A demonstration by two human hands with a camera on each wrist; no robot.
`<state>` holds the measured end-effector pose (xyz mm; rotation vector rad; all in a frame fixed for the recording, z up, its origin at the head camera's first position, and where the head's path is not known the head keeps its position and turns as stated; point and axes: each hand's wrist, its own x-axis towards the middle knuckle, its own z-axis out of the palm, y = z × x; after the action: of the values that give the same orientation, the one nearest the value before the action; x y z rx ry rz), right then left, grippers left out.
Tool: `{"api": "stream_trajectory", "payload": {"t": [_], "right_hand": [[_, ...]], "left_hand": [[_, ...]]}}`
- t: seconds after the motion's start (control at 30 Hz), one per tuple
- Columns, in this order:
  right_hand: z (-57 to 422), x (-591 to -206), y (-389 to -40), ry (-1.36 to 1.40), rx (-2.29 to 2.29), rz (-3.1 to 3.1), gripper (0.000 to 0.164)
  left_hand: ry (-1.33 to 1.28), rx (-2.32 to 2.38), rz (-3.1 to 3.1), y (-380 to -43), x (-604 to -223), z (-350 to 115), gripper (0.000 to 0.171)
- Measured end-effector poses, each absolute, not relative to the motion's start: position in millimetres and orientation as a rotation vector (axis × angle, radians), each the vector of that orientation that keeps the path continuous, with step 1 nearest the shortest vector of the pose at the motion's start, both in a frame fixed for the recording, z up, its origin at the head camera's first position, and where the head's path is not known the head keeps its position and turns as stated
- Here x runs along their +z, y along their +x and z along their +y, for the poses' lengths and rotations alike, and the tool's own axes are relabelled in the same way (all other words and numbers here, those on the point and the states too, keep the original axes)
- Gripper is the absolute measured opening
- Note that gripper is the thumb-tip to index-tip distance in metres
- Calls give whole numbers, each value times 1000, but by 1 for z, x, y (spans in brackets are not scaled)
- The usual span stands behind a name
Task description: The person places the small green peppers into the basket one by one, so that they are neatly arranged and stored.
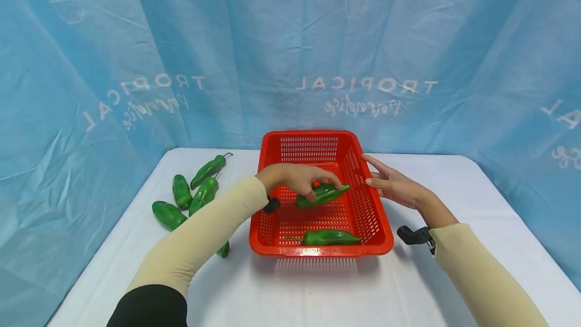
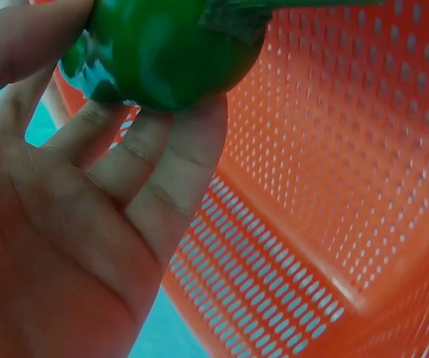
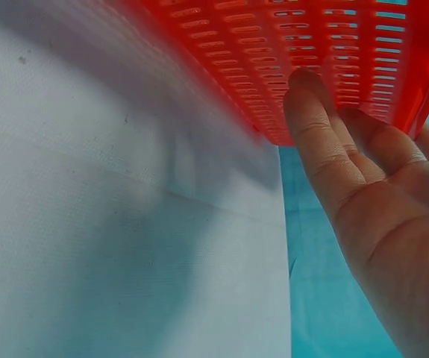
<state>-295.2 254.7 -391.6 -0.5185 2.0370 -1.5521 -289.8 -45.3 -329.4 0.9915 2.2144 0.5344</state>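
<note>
A red perforated plastic basket (image 1: 290, 252) stands in the middle of the table. Inside it, my left hand (image 1: 295, 178) pinches a glossy green pepper (image 1: 326, 196) between thumb and fingers. The left wrist view shows that pepper (image 2: 162, 52) close up, its stem pointing right, with the basket's wall (image 2: 333, 112) beyond. A second green pepper (image 1: 331, 237) lies along the basket's near side, stem to the left. At the basket's right side is my right hand (image 1: 399, 185), fingers extended. In the right wrist view its fingertips (image 3: 304, 82) are against the slotted wall.
Left of the basket, several green peppers (image 1: 205, 193) lie on the white tablecloth (image 1: 317, 296), partly hidden behind my left forearm. A blue printed curtain (image 1: 290, 39) hangs behind the table and along both sides.
</note>
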Motion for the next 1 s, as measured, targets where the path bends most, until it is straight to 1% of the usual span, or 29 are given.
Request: {"api": "stream_trajectory", "payload": {"t": [0.13,0.27,0.43,0.67,1.0], "right_hand": [[256,-392,-295,-505,-1560,2039,81],[257,-392,-293,-499,-1579,2034,80],[256,-394,-293,-507,-1588,2015,79],[250,-395,-296,-536,-1574,1990,79],[256,-392,-293,-539,-1645,1955,79]], "left_hand": [[933,578,2142,-291,-339,-39,59],[879,601,2075,-293,-348,-32,55],[867,581,2039,-295,-356,-30,54],[799,512,2069,-296,-358,-36,55],[817,449,2068,-300,-362,-31,55]]}}
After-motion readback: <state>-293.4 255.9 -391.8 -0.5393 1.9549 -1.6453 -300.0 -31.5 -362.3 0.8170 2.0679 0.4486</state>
